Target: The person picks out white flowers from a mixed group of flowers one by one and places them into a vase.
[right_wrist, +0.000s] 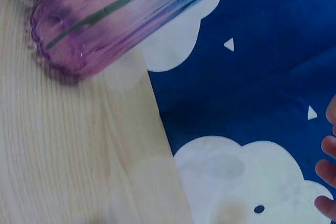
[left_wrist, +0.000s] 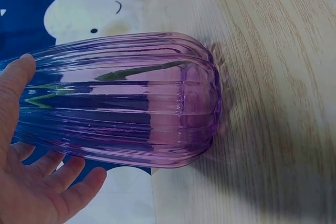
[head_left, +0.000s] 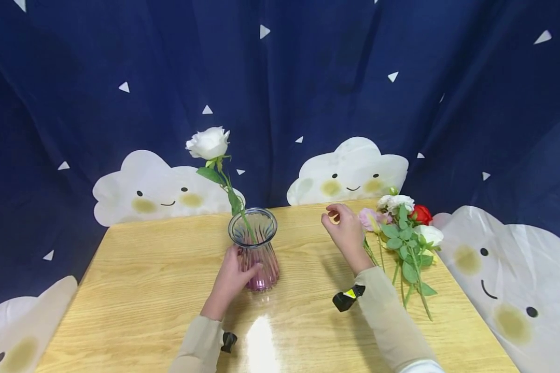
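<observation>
A ribbed glass vase (head_left: 264, 267), blue at the rim and pink at the base, stands upright on the table. My left hand (head_left: 229, 282) holds its left side, the thumb across the front and the fingers round the far side. One white rose (head_left: 208, 143) leans left out of the vase, and its green stem (right_wrist: 100, 17) shows through the glass in the right wrist view. To the right of the vase my right hand (head_left: 347, 235) is raised over the table, fingers loosely curved and holding nothing. Only its fingertips (right_wrist: 326, 171) appear in the right wrist view.
Loose flowers lie in a pile at the table's right side: a red flower (head_left: 421, 214), a white rose (head_left: 429, 234), pink blossoms (head_left: 368, 219) and green leaves. Behind the wooden table (head_left: 158, 269) hangs a dark blue curtain (head_left: 214, 52) with white clouds.
</observation>
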Demonstrator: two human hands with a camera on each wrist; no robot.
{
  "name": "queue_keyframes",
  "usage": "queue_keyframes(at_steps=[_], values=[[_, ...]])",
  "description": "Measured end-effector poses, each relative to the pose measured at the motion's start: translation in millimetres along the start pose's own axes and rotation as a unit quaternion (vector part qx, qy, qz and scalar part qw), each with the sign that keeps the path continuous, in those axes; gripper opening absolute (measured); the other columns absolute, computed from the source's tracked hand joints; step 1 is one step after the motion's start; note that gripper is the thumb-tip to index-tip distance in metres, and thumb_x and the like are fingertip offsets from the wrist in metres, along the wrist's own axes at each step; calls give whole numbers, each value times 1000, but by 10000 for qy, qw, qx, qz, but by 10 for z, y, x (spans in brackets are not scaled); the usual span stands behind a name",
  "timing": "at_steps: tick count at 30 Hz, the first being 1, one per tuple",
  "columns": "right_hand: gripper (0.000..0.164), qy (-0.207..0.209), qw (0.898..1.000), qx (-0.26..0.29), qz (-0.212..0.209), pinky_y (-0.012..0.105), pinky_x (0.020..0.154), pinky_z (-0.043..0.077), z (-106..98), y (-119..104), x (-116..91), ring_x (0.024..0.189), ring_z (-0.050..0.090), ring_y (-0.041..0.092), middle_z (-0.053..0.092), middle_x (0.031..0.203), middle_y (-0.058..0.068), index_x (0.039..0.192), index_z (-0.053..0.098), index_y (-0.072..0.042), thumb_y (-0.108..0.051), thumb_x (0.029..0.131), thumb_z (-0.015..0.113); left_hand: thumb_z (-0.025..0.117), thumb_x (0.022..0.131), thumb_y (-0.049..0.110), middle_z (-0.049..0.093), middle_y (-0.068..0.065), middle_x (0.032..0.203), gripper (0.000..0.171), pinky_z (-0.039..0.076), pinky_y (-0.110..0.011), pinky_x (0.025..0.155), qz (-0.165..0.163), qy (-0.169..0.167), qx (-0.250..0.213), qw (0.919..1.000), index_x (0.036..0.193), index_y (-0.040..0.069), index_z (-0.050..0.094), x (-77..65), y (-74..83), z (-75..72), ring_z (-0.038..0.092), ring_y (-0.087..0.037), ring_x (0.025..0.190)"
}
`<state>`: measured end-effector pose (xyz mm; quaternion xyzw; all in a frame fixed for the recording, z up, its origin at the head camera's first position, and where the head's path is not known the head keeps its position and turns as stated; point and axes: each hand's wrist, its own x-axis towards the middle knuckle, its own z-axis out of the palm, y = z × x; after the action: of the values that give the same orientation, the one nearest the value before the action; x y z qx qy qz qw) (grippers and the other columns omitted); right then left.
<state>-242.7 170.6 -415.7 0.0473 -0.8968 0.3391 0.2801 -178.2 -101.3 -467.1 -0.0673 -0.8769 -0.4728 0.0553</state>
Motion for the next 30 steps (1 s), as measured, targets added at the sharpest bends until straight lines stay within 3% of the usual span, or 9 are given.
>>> queue_keyframes(at_steps=[30], values=[[17, 351, 9941, -526, 887, 38, 51, 44, -351, 761, -274, 66, 59, 23, 64, 77, 7, 90, 65, -7, -16, 77, 60, 73, 74, 26, 36, -26, 128, 76, 29, -48, 101, 63, -6, -136, 9999, 131, -2, 31, -8, 32, -7, 36, -38, 119]])
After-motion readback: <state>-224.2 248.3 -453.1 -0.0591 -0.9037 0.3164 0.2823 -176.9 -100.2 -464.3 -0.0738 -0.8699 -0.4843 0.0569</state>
